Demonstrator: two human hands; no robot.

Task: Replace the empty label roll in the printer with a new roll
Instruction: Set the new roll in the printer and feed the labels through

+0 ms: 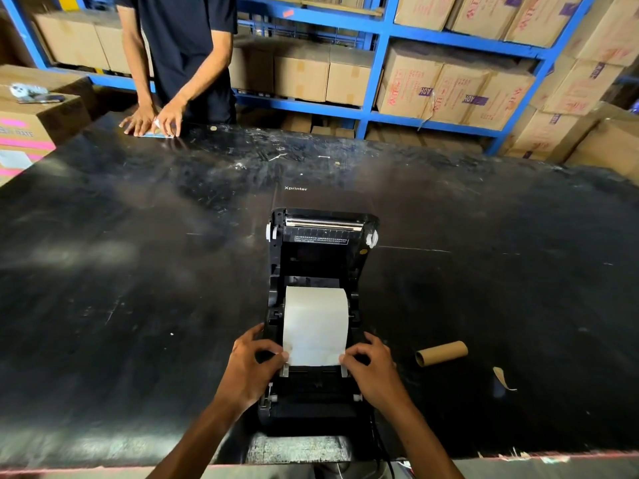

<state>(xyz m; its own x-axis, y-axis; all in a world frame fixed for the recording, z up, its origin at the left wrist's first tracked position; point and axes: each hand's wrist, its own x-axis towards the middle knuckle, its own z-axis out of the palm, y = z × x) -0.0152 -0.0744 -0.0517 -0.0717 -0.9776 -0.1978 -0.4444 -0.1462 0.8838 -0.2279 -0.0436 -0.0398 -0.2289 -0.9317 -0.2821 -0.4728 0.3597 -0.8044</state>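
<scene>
A black label printer [320, 257] stands open on the black table, its lid tilted back away from me. A white label roll [315, 316] sits in its bay, with a strip of paper drawn toward me over the front. My left hand [254, 366] pinches the strip's left edge between thumb and fingers. My right hand [375, 368] pinches the right edge the same way. The empty brown cardboard core [441, 353] lies on its side on the table, to the right of the printer.
A torn paper scrap [503, 378] lies right of the core. The black table [138, 271] is scuffed. Across it a person [179, 60] presses both hands on a small flat item. Blue racks with cardboard boxes [449, 88] line the back; more boxes [31, 122] stand at left.
</scene>
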